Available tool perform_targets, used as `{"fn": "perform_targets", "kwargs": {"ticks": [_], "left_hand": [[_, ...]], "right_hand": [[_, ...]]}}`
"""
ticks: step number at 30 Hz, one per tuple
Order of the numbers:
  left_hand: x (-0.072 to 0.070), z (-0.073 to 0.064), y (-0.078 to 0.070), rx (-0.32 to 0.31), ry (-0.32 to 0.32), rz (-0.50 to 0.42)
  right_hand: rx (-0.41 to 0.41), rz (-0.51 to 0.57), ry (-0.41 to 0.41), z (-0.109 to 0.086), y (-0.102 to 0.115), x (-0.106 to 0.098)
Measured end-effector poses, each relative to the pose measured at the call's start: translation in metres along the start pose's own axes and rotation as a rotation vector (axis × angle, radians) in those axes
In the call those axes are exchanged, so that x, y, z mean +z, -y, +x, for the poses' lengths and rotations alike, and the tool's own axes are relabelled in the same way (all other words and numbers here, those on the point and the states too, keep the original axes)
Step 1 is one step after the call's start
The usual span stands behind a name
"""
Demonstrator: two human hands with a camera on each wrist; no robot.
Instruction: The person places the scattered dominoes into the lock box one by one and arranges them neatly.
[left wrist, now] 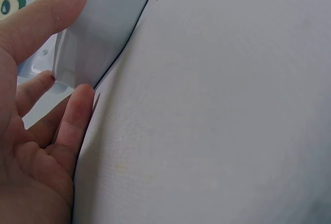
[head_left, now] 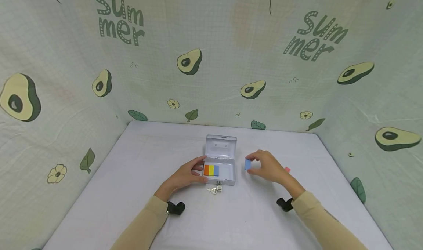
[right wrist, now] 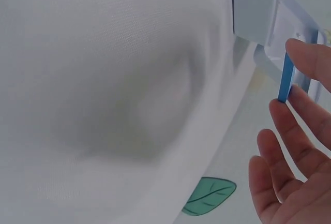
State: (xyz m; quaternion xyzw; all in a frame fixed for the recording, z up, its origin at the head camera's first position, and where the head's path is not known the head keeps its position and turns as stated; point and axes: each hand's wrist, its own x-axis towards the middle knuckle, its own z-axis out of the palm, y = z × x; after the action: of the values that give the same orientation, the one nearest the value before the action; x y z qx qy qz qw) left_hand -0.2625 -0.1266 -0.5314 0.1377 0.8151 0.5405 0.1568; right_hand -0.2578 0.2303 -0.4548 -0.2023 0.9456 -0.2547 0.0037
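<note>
A small pale metal cash box [head_left: 228, 169] stands on the table with its lid [head_left: 220, 147] raised. Inside, toward the left, orange [head_left: 206, 170], yellow [head_left: 211, 170] and blue [head_left: 216, 170] blocks lie side by side. My left hand [head_left: 186, 174] holds the box by its left side, thumb at the front corner and index finger near the hinge. To the right of the box, my right hand [head_left: 267, 165] pinches a thin light-blue block [head_left: 248, 164] between thumb and fingers, held apart from the box. The right wrist view shows this blue block [right wrist: 286, 76] edge-on.
Keys [head_left: 214, 190] hang at the lock on the box's front. A pinkish-red block [head_left: 287, 169] lies on the white table [head_left: 158, 143], partly hidden behind the right wrist. Fabric printed with avocados [head_left: 190, 62] surrounds the table at the back and sides.
</note>
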Motion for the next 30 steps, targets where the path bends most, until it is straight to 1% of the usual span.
{"fn": "perform_targets", "kwargs": {"ticks": [2,12,20,30], "left_hand": [[0.000,0.000,0.000,-0.001,0.001,0.000],[0.000,0.000,-0.001,-0.001,-0.003,0.010],[0.000,-0.001,-0.002,0.003,-0.003,0.006],[0.000,-0.001,-0.001,-0.012,-0.003,0.010]], "right_hand": [[0.012,0.003,0.010,0.001,0.002,0.001],[-0.023,0.023,0.019,0.006,0.012,0.005],[-0.019,0.027,0.030,0.010,0.023,0.010],[-0.034,0.039,0.042,0.015,0.033,0.015]]}}
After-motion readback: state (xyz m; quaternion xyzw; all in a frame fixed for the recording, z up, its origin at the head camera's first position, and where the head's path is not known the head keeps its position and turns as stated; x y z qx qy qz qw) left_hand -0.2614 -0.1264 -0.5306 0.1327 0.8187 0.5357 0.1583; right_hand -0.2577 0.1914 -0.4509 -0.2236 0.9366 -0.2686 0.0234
